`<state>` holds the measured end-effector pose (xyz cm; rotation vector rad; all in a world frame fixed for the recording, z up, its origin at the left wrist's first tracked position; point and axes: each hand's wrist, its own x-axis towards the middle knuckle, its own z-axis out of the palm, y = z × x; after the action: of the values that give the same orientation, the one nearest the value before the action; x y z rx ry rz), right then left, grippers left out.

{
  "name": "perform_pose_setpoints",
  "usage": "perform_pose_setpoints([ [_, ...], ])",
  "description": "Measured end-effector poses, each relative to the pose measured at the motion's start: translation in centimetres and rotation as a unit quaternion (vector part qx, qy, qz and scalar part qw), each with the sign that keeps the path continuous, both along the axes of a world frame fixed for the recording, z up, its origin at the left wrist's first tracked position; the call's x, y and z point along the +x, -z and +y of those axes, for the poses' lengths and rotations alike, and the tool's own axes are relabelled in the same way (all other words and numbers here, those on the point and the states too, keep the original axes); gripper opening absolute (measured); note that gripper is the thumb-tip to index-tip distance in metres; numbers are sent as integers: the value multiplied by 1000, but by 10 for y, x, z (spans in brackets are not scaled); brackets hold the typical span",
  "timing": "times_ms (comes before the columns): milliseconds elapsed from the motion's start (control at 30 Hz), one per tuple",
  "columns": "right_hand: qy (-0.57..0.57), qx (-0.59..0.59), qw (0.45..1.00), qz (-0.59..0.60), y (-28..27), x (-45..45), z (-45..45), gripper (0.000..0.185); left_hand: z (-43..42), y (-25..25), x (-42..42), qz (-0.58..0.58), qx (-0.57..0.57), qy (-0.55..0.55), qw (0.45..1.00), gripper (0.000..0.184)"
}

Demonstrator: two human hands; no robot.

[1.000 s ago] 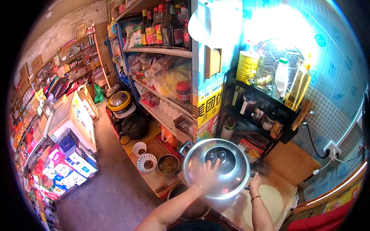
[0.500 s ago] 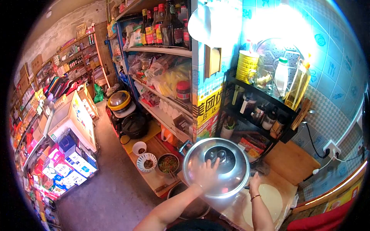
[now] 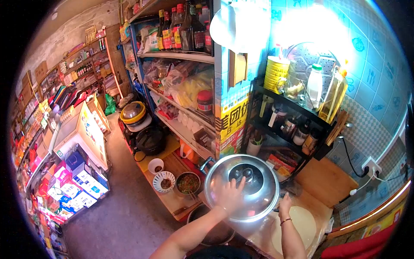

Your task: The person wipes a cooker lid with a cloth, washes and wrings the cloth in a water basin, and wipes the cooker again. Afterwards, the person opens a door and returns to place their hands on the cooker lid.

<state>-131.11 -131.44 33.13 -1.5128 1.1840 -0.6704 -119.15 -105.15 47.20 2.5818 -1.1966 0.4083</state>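
Note:
A shiny lid [image 3: 267, 190] with a dark centre and black knob covers a round pan. My left hand [image 3: 230, 196] lies on the lid with its fingers stretched out and apart, their tips close to the knob. At the pan's right side my right hand [image 3: 285, 207] is closed, thumb up, around what looks like the pan's dark handle [image 3: 276, 210]; the fingers are partly hidden. Under my right forearm, a round, flat sheet of dough [image 3: 304, 222] lies on a board [image 3: 258, 235]. What is inside the pan is hidden by the lid.
Left of the pan stand a bowl of chopped filling [image 3: 188, 183], a striped bowl [image 3: 164, 182] and a small white bowl [image 3: 156, 166]. A dark pot [image 3: 211, 228] sits below the lid. Behind are a black rack [image 3: 297, 108] and a shelf of bottles [image 3: 179, 30].

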Motion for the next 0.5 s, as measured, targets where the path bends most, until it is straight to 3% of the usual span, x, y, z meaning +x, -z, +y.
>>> perform_pose_setpoints([
  [500,-4,-52,998,22,27,1,-15,52,1,-3,-1,1,0,2,1000,70],
])
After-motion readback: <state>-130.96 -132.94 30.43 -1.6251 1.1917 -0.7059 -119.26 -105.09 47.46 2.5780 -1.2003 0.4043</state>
